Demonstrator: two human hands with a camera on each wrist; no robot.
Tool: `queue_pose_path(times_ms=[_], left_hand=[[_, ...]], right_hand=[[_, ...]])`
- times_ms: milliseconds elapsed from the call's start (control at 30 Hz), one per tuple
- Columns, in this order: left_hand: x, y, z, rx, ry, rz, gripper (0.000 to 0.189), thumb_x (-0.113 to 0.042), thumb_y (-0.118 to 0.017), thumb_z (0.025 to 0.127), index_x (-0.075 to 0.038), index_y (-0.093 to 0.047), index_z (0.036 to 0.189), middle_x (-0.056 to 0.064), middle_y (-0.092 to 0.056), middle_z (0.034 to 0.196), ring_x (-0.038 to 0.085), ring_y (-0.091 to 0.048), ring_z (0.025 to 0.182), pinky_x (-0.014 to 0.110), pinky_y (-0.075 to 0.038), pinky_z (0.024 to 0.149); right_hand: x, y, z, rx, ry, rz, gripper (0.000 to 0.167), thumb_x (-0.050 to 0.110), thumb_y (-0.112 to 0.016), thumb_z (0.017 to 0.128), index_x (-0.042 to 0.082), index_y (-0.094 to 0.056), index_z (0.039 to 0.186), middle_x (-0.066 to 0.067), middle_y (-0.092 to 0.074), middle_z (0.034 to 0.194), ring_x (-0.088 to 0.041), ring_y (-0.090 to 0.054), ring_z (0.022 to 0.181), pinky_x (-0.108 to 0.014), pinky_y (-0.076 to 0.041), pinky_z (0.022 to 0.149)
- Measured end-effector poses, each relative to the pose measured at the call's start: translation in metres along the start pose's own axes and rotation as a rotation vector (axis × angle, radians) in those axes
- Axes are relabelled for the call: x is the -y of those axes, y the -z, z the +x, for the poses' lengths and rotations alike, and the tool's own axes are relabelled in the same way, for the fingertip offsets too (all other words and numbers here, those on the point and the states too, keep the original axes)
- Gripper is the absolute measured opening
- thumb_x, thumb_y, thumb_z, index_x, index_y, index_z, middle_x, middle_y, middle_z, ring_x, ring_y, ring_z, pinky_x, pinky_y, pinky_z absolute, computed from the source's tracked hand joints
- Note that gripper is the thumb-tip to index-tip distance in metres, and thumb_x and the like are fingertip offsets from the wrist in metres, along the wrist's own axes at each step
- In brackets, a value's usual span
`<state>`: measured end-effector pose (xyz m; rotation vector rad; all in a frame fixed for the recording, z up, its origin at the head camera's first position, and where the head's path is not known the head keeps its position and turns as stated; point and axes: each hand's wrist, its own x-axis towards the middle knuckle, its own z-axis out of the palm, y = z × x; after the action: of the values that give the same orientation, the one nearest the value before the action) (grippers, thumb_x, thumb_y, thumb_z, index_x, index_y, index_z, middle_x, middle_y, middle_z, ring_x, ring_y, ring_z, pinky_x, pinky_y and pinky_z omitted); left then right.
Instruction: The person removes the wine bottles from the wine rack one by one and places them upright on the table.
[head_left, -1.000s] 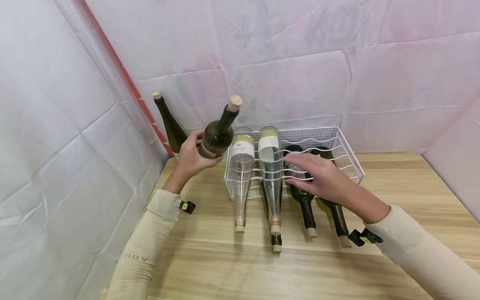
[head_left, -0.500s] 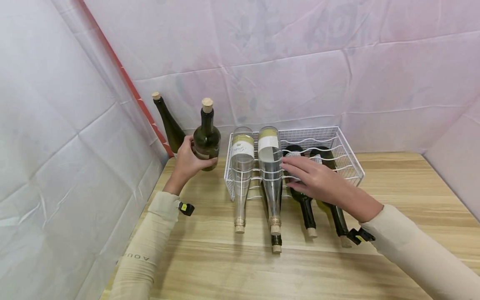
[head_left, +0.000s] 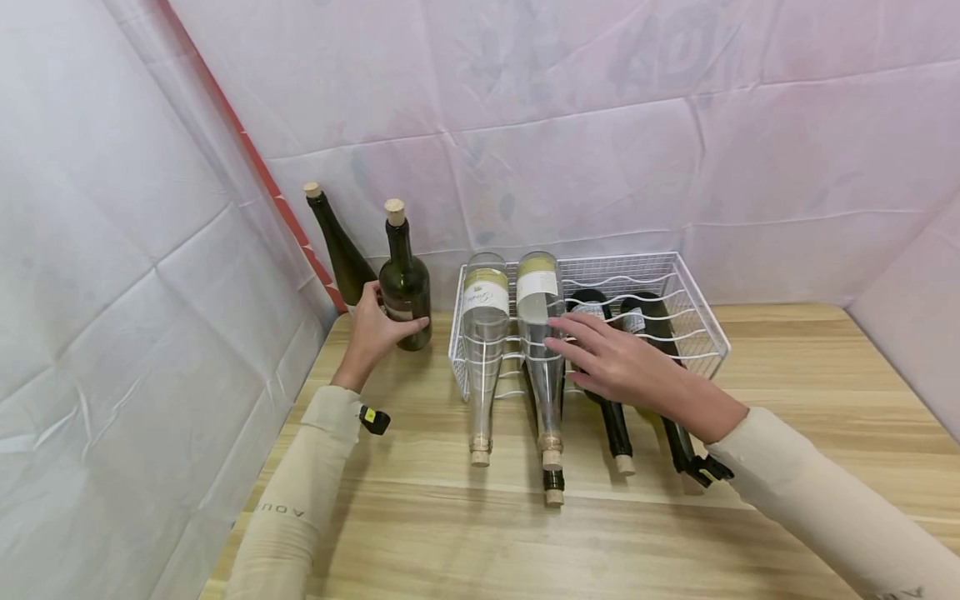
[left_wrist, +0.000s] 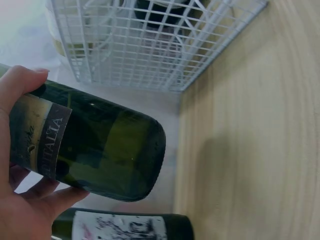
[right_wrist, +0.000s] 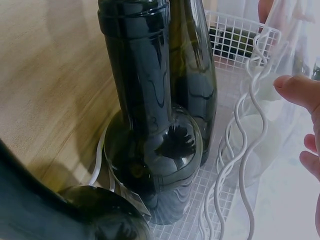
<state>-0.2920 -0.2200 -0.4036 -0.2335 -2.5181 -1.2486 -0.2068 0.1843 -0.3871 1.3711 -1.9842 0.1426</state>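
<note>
My left hand (head_left: 372, 335) grips a corked dark green wine bottle (head_left: 406, 287) round its body, left of the white wire bottle rack (head_left: 702, 302). That bottle stands nearly upright. In the left wrist view the thumb and fingers wrap its labelled side, and its base (left_wrist: 145, 155) is close over the wood. My right hand (head_left: 630, 360) hovers palm down above the rack, its fingers spread and loosely bent. Its fingertips overlap a clear corked bottle (head_left: 537, 333) in the head view. Another clear bottle (head_left: 485, 342) lies beside that one, neck forward.
Two dark bottles, one (head_left: 617, 429) and another (head_left: 677, 442), lie in the rack's right half. A further dark bottle's neck (head_left: 552, 481) pokes out below the clear one. Behind my left hand a slim green bottle (head_left: 341, 250) stands near the fabric wall (head_left: 225, 333).
My left hand has moved the wine bottle left and down, away from the rack, turning it from tilted to nearly upright. My right hand has shifted slightly left over the rack.
</note>
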Motion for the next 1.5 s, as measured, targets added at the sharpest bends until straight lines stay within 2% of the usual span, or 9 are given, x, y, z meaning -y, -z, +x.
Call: queue_pose_path(times_ms=[300, 533, 700, 800, 900, 1033, 1367, 1433, 1500], left_hand=[[0.018, -0.008, 0.000, -0.010, 0.062, -0.020, 0.094, -0.040, -0.094, 0.072, -0.006, -0.044, 0.143, 0.020, -0.060, 0.135, 0.036, -0.058, 0.127, 0.057, -0.051, 0.104], [0.027, -0.011, -0.001, -0.023, 0.125, -0.094, 0.092, -0.039, -0.095, 0.072, -0.006, -0.043, 0.140, 0.019, -0.057, 0.139, 0.035, -0.056, 0.131, 0.056, -0.050, 0.108], [0.034, -0.015, 0.000, -0.027, 0.148, -0.110, 0.093, -0.038, -0.095, 0.071, -0.004, -0.042, 0.140, 0.021, -0.056, 0.138, 0.035, -0.056, 0.129, 0.055, -0.049, 0.109], [0.038, -0.016, 0.000, -0.031, 0.152, -0.118, 0.093, -0.038, -0.095, 0.072, -0.003, -0.041, 0.140, 0.022, -0.056, 0.136, 0.035, -0.056, 0.127, 0.055, -0.048, 0.109], [0.041, -0.017, 0.001, -0.034, 0.153, -0.126, 0.093, -0.038, -0.094, 0.072, -0.002, -0.041, 0.140, 0.022, -0.055, 0.136, 0.035, -0.055, 0.126, 0.055, -0.047, 0.109], [0.045, -0.018, 0.002, -0.042, 0.157, -0.129, 0.093, -0.038, -0.094, 0.073, -0.002, -0.042, 0.140, 0.020, -0.054, 0.137, 0.033, -0.053, 0.126, 0.054, -0.046, 0.110], [0.049, -0.020, 0.005, -0.065, 0.151, -0.120, 0.093, -0.041, -0.093, 0.072, -0.002, -0.043, 0.141, 0.021, -0.056, 0.137, 0.035, -0.055, 0.126, 0.055, -0.046, 0.111], [0.050, -0.021, 0.005, -0.062, 0.156, -0.129, 0.094, -0.041, -0.093, 0.073, -0.002, -0.043, 0.142, 0.020, -0.055, 0.138, 0.034, -0.054, 0.128, 0.054, -0.045, 0.113], [0.050, -0.022, 0.004, -0.060, 0.164, -0.141, 0.094, -0.040, -0.093, 0.074, -0.003, -0.042, 0.143, 0.020, -0.054, 0.139, 0.034, -0.053, 0.130, 0.054, -0.043, 0.115]], right_hand=[[-0.002, -0.014, -0.001, 0.021, 0.057, -0.017, 0.042, 0.029, -0.058, 0.106, -0.001, -0.063, 0.135, -0.025, -0.064, 0.136, -0.042, -0.063, 0.123, -0.045, -0.061, 0.094], [-0.002, -0.018, 0.000, 0.045, 0.067, -0.031, 0.060, 0.024, -0.079, 0.087, -0.003, -0.060, 0.137, -0.028, -0.062, 0.139, -0.046, -0.062, 0.126, -0.049, -0.059, 0.099], [0.001, -0.022, 0.004, 0.049, 0.069, -0.062, 0.065, 0.022, -0.084, 0.081, -0.003, -0.061, 0.136, -0.028, -0.062, 0.139, -0.048, -0.061, 0.127, -0.050, -0.059, 0.100], [0.003, -0.024, 0.006, 0.042, 0.066, -0.084, 0.055, 0.020, -0.077, 0.087, -0.002, -0.062, 0.135, -0.028, -0.062, 0.139, -0.048, -0.062, 0.126, -0.049, -0.060, 0.098], [0.004, -0.025, 0.007, 0.034, 0.058, -0.098, 0.038, 0.020, -0.057, 0.103, 0.000, -0.062, 0.135, -0.028, -0.063, 0.138, -0.049, -0.063, 0.125, -0.046, -0.064, 0.089], [0.006, -0.027, 0.009, 0.024, 0.046, -0.122, 0.045, 0.026, -0.030, 0.114, 0.002, -0.063, 0.135, -0.026, -0.064, 0.136, -0.048, -0.064, 0.124, -0.044, -0.066, 0.078], [0.013, -0.027, 0.016, 0.050, 0.019, -0.231, 0.050, 0.022, -0.022, 0.115, 0.005, -0.065, 0.134, -0.025, -0.067, 0.134, -0.047, -0.066, 0.121, -0.046, -0.066, 0.073], [0.014, -0.028, 0.017, 0.062, 0.018, -0.244, 0.046, 0.016, -0.026, 0.114, 0.005, -0.064, 0.134, -0.026, -0.066, 0.134, -0.048, -0.066, 0.121, -0.047, -0.066, 0.074], [0.016, -0.029, 0.017, 0.074, 0.020, -0.258, 0.038, 0.010, -0.035, 0.111, 0.005, -0.064, 0.135, -0.026, -0.066, 0.134, -0.049, -0.065, 0.122, -0.046, -0.066, 0.076]])
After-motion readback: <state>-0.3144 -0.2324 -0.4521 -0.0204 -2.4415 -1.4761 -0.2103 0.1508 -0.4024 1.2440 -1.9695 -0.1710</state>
